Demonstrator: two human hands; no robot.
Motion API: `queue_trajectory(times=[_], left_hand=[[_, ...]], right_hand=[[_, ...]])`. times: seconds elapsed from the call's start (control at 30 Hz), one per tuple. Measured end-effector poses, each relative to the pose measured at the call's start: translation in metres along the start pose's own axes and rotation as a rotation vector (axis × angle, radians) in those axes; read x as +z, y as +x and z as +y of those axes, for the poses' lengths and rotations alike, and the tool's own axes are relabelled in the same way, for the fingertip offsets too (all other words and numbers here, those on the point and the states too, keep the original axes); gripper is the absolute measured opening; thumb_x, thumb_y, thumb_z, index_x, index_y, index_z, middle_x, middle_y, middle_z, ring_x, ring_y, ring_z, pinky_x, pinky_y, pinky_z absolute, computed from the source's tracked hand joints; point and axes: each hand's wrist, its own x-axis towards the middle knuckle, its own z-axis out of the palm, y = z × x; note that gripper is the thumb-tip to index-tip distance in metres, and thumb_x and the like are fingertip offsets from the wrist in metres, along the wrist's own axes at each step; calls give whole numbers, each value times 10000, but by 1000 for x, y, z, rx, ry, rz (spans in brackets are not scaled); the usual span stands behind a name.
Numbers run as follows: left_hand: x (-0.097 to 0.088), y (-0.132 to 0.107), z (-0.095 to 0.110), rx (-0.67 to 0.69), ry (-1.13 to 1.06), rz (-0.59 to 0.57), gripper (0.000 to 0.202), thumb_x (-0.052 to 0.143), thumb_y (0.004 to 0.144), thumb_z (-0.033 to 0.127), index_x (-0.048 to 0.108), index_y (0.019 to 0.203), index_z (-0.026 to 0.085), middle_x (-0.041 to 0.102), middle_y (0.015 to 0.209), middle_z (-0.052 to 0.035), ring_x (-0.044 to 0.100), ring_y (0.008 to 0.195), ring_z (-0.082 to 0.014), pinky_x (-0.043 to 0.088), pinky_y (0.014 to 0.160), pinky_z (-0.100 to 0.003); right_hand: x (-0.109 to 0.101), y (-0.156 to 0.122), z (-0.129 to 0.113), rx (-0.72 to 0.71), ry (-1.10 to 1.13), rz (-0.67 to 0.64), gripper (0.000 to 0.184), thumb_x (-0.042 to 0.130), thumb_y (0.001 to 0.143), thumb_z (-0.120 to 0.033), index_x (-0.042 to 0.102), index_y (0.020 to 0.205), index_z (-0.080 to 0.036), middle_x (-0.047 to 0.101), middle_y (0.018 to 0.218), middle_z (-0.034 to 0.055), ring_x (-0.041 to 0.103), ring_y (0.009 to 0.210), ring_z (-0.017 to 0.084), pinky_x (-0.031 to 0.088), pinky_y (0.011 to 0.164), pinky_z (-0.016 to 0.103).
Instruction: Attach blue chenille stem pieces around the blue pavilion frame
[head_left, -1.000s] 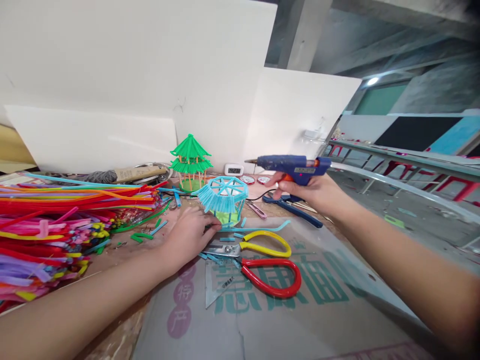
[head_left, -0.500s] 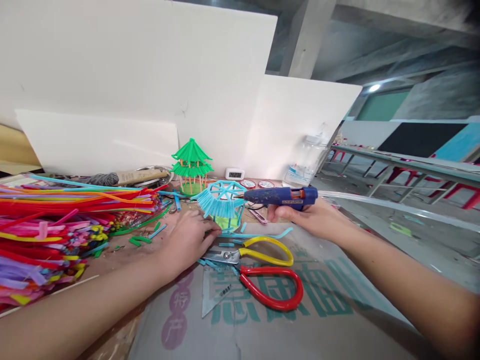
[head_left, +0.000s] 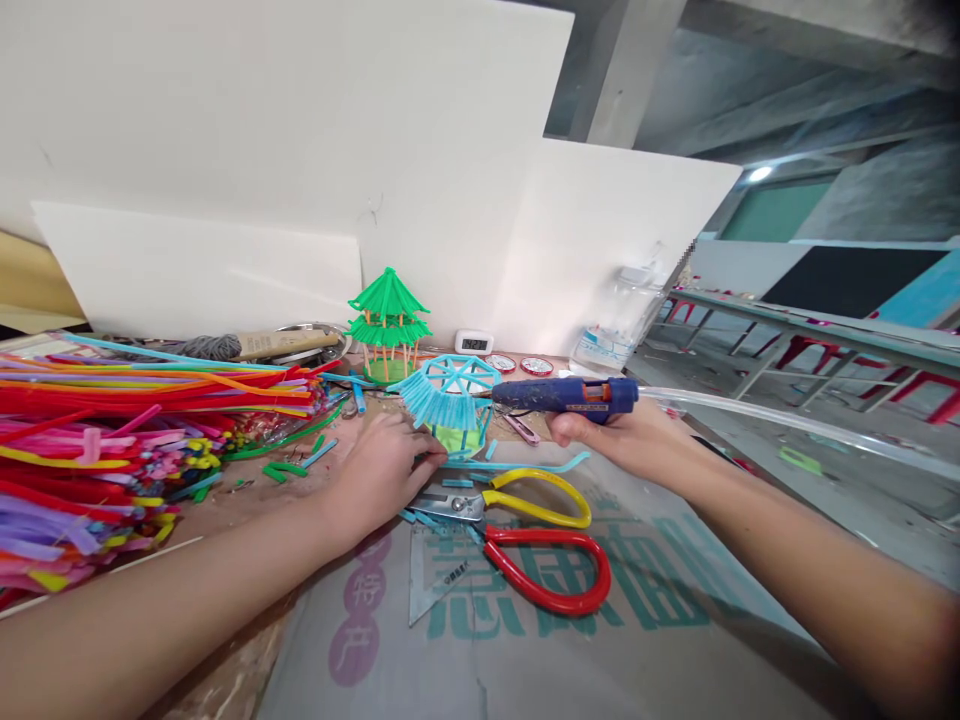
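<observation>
Beyond the scissors [head_left: 459, 505] on the counter [head_left: 251, 660], the blue model pavilion [head_left: 442, 400] stands by your left hand [head_left: 386, 460], which curls near its lower left side; you can't tell whether it grips. Your right hand [head_left: 626, 437], well apart from the left, is wrapped around the glue gun [head_left: 566, 397], its tip at the pavilion's right edge, contact unclear. Press sideways and the light-looking model could tip, especially unbraced. The long glue stick [head_left: 750, 408] trailing behind could snag, jerking your aim and risking a burn.
</observation>
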Motion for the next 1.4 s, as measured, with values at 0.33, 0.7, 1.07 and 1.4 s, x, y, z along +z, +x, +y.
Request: queue_trajectory(times=[0.33,0.7,1.07,1.4], left_hand=[[1,0,-1,-7,7,-3,206,562,915,284,762,928,242,751,925,-31,607,881,-227,387,778,-345],[2,1,-2,4,3,8,201,565,913,283,761,924,242,752,928,-27,605,876,-222,385,775,-343],[2,0,-2,2,0,4,203,560,914,286,758,916,243,750,921,-23,603,872,-226,382,776,-347],[3,1,-2,-4,14,1,205,563,912,291,763,920,250,747,901,-30,603,868,-226,380,760,-347]], right_hand=[[2,-1,6,13,-18,56,317,590,838,-479,690,929,-192,712,748,19,657,683,195,522,596,283],[8,-1,12,1,13,76,336,618,841,-469,699,1058,-226,758,873,23,703,874,250,587,773,363],[7,0,5,22,54,99,335,651,789,-394,706,1065,-213,765,1008,18,717,902,250,600,794,362],[6,0,2,48,6,132,373,687,757,-409,704,1076,-218,772,920,25,715,846,255,600,737,363]])
